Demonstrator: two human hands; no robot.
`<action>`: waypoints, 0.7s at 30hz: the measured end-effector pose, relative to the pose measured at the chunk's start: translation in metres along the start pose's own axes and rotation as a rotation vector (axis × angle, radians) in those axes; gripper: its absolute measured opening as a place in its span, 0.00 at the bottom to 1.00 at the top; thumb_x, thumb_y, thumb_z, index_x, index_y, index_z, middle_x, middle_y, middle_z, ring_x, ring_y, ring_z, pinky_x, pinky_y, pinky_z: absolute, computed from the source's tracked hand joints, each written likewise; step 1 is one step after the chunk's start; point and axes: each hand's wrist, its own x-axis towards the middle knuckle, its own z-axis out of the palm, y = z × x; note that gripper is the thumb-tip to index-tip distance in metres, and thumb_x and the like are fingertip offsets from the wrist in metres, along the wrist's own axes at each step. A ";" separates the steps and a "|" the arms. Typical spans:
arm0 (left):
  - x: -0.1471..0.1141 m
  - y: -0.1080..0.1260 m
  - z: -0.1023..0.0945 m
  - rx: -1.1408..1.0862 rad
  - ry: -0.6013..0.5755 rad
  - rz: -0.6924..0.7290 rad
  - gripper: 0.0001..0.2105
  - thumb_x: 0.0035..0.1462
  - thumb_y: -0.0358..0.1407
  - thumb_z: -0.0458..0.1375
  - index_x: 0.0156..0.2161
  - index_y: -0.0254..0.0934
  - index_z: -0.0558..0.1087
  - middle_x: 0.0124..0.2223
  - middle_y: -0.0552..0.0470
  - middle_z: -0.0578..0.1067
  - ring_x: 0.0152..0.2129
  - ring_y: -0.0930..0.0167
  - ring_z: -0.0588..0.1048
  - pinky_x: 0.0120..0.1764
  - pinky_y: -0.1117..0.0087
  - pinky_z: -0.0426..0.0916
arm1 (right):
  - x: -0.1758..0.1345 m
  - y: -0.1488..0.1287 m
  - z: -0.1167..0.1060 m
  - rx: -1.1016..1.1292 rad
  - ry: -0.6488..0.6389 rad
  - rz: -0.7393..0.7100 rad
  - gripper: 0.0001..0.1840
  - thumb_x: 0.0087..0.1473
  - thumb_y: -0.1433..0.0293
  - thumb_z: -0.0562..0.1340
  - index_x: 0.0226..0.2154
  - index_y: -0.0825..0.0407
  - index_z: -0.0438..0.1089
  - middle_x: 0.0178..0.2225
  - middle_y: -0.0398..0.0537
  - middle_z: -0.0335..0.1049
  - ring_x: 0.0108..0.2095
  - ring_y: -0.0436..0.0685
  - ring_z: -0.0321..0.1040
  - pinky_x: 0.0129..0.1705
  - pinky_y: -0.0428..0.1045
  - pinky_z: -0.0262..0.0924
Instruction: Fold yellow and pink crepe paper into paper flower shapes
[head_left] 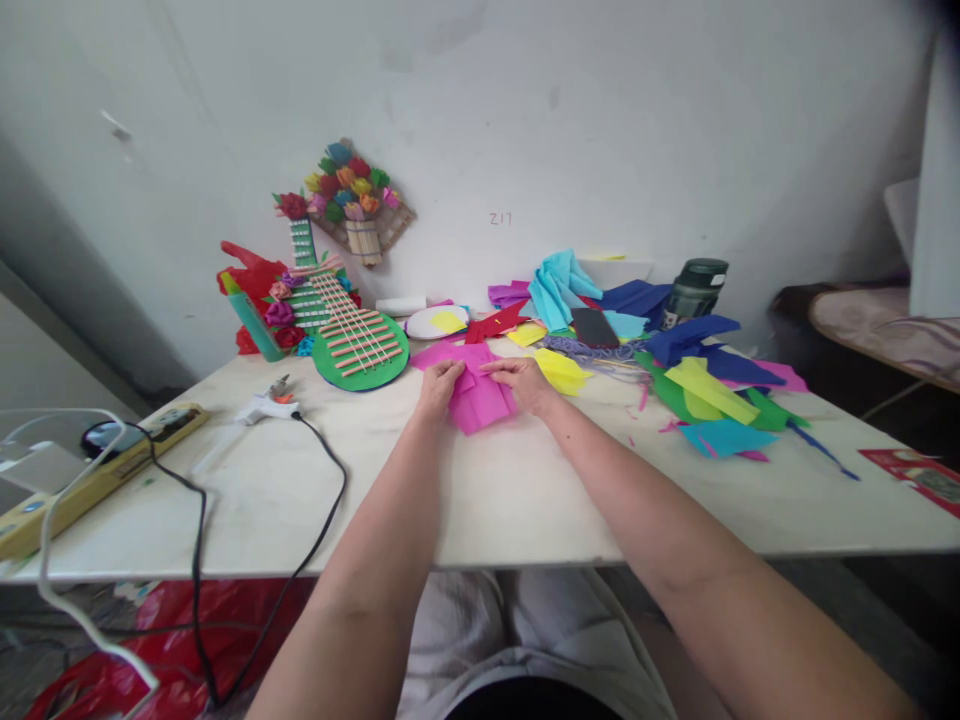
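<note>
Both hands are at a creased sheet of pink crepe paper [480, 405] near the middle of the table. My left hand [441, 388] pinches its left side between thumb and fingers. On the right side, my right hand [525, 382] has its thumb and forefinger closed on the paper's upper part. Behind the hands lies more pink paper, partly covered. A yellow paper piece [561, 371] is just right of my right hand. To the left stands a green guitar-shaped craft [361, 350] with pink sticks and pale strings.
A glue gun [270, 403] with a black cord lies left, near a power strip [97, 480]. At the back right are a phone [595, 327], a dark bottle [694, 292] and blue crepe paper [694, 340]. A paper-flower craft [356, 195] leans on the wall.
</note>
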 end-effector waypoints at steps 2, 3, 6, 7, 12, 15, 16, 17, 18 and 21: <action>0.000 0.000 0.000 -0.025 -0.002 0.001 0.12 0.42 0.41 0.60 0.21 0.34 0.64 0.18 0.58 0.62 0.16 0.78 0.59 0.21 0.75 0.52 | 0.000 -0.001 0.000 -0.042 -0.011 -0.011 0.13 0.37 0.72 0.60 0.29 0.52 0.77 0.29 0.45 0.75 0.34 0.53 0.67 0.42 0.49 0.58; 0.000 0.001 0.000 -0.038 -0.003 0.001 0.13 0.42 0.41 0.60 0.21 0.34 0.64 0.18 0.58 0.62 0.16 0.78 0.59 0.21 0.75 0.52 | -0.001 -0.002 -0.001 -0.067 -0.016 -0.016 0.13 0.37 0.72 0.60 0.28 0.52 0.77 0.29 0.45 0.75 0.34 0.53 0.67 0.42 0.49 0.58; -0.001 0.002 0.001 -0.065 -0.001 -0.013 0.13 0.41 0.40 0.61 0.20 0.34 0.64 0.17 0.58 0.62 0.16 0.78 0.59 0.21 0.75 0.52 | -0.004 -0.006 -0.002 -0.126 -0.032 -0.010 0.14 0.38 0.71 0.58 0.28 0.53 0.77 0.28 0.45 0.74 0.34 0.54 0.66 0.40 0.48 0.58; -0.001 0.002 0.001 -0.075 0.002 -0.021 0.13 0.40 0.40 0.61 0.20 0.34 0.64 0.18 0.58 0.62 0.16 0.78 0.59 0.21 0.75 0.52 | -0.005 -0.008 -0.002 -0.136 -0.035 -0.004 0.15 0.38 0.71 0.57 0.28 0.53 0.77 0.27 0.45 0.74 0.34 0.55 0.66 0.38 0.48 0.58; 0.004 -0.006 -0.002 -0.112 -0.002 -0.026 0.12 0.40 0.39 0.61 0.20 0.34 0.63 0.18 0.58 0.62 0.16 0.78 0.60 0.20 0.75 0.51 | -0.007 -0.013 -0.003 -0.165 -0.052 -0.009 0.16 0.39 0.69 0.56 0.29 0.55 0.77 0.26 0.46 0.74 0.32 0.56 0.66 0.36 0.49 0.58; 0.010 -0.012 -0.003 -0.121 0.062 -0.012 0.14 0.42 0.39 0.60 0.18 0.35 0.60 0.16 0.60 0.57 0.14 0.80 0.55 0.19 0.75 0.47 | -0.005 -0.010 -0.003 -0.190 -0.055 -0.035 0.16 0.39 0.69 0.55 0.29 0.54 0.77 0.29 0.47 0.75 0.35 0.56 0.67 0.39 0.50 0.58; 0.011 -0.014 -0.004 -0.143 0.063 -0.036 0.13 0.43 0.39 0.59 0.18 0.35 0.60 0.16 0.60 0.58 0.14 0.79 0.55 0.18 0.74 0.47 | -0.004 -0.009 -0.003 -0.196 -0.057 -0.043 0.16 0.39 0.69 0.55 0.28 0.54 0.77 0.30 0.47 0.75 0.36 0.57 0.67 0.41 0.50 0.58; 0.012 -0.015 -0.004 -0.161 0.064 -0.055 0.13 0.43 0.39 0.59 0.18 0.35 0.60 0.16 0.59 0.58 0.14 0.79 0.56 0.18 0.74 0.48 | -0.003 -0.007 -0.003 -0.200 -0.058 -0.050 0.16 0.40 0.69 0.55 0.28 0.53 0.77 0.30 0.47 0.75 0.37 0.57 0.67 0.42 0.50 0.58; 0.012 -0.015 -0.003 -0.177 0.060 -0.072 0.13 0.43 0.39 0.58 0.19 0.35 0.61 0.16 0.59 0.58 0.13 0.79 0.56 0.18 0.74 0.48 | -0.003 -0.006 -0.003 -0.200 -0.058 -0.055 0.15 0.40 0.70 0.55 0.27 0.53 0.77 0.31 0.47 0.76 0.38 0.57 0.68 0.43 0.51 0.58; 0.010 -0.014 -0.003 -0.167 0.015 -0.061 0.14 0.42 0.41 0.61 0.19 0.35 0.61 0.16 0.60 0.59 0.14 0.79 0.57 0.18 0.75 0.49 | -0.001 -0.003 -0.003 -0.196 -0.059 -0.067 0.15 0.39 0.70 0.56 0.27 0.52 0.77 0.31 0.47 0.76 0.39 0.57 0.68 0.45 0.51 0.58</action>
